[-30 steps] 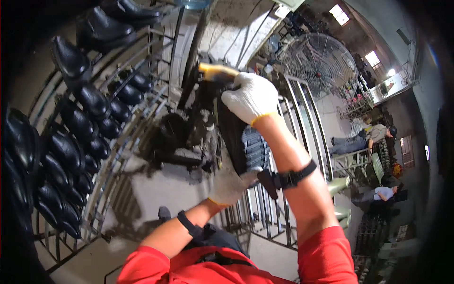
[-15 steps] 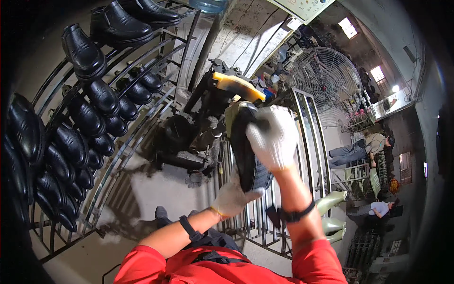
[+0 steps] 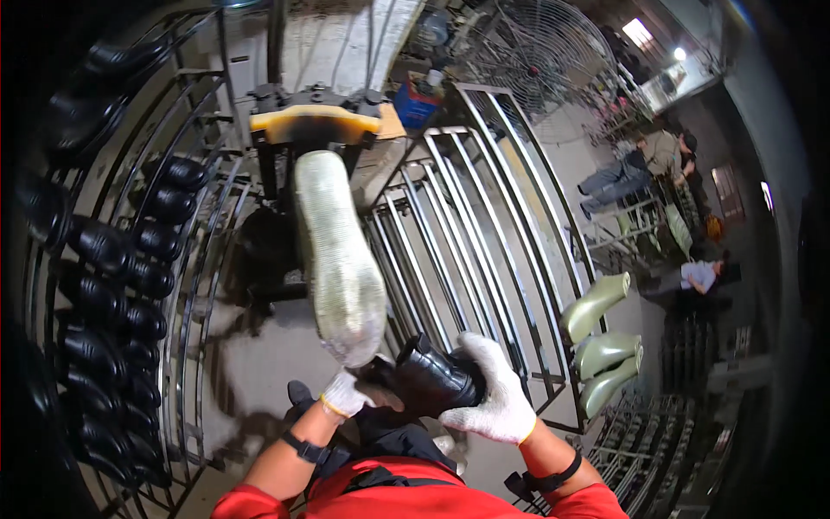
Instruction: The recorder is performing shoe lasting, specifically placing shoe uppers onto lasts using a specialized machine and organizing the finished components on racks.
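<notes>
Black shoe (image 3: 437, 381) now down by the person's waist; 0.5 s ago it sat sole-out over the machine, both hands on it. Pale foot form (image 3: 337, 246) now bare, and the whole view has swung too.

Right hand (image 3: 497, 398), white glove, wraps the shoe's right end, thumb and fingers spread around it. Left hand (image 3: 346, 398), also gloved, sits just below the form's toe; fingertips lost in shadow, can't tell if it grips anything.

Risks, judged: smooth upper could slip if the right hand alone carries it, since knit glove on shiny material may slide. Shoe could scuff on the metal rack (image 3: 484, 216) just beside it if swung right. Left knuckles could knock the form's toe if lifted.

Materials: shoe looks like glossy leather or similar, rounded. Form is hard-looking, waisted like a sole, finely ridged, stained at toe. Yellow-edged pad (image 3: 316, 128) behind it, dark-centred. Rack is straight shiny bars; 3 smooth olive-green forms (image 3: 608, 353) at its right edge.
</notes>
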The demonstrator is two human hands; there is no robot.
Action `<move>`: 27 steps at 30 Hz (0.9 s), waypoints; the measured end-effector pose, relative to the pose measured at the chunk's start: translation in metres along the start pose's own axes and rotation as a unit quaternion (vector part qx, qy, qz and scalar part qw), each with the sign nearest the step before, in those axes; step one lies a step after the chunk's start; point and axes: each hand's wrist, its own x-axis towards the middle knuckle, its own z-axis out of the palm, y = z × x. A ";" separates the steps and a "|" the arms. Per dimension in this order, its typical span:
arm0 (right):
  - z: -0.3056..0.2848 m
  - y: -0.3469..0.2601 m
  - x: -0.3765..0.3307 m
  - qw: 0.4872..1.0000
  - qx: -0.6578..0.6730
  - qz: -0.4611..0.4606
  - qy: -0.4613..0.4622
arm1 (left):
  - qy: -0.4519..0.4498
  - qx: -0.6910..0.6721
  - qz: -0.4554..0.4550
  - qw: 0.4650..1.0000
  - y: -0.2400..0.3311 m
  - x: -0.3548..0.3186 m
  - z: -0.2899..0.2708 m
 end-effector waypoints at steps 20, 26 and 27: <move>0.157 0.094 0.108 0.905 0.337 0.258 -0.004 | 0.711 0.293 0.226 0.597 0.228 -0.300 0.080; 0.095 0.006 0.207 0.892 0.405 -0.034 0.201 | 0.840 0.457 0.135 0.259 0.415 -0.356 -0.009; 0.096 -0.020 0.218 0.922 0.339 -0.050 0.180 | 0.844 0.469 0.089 0.246 0.425 -0.363 -0.051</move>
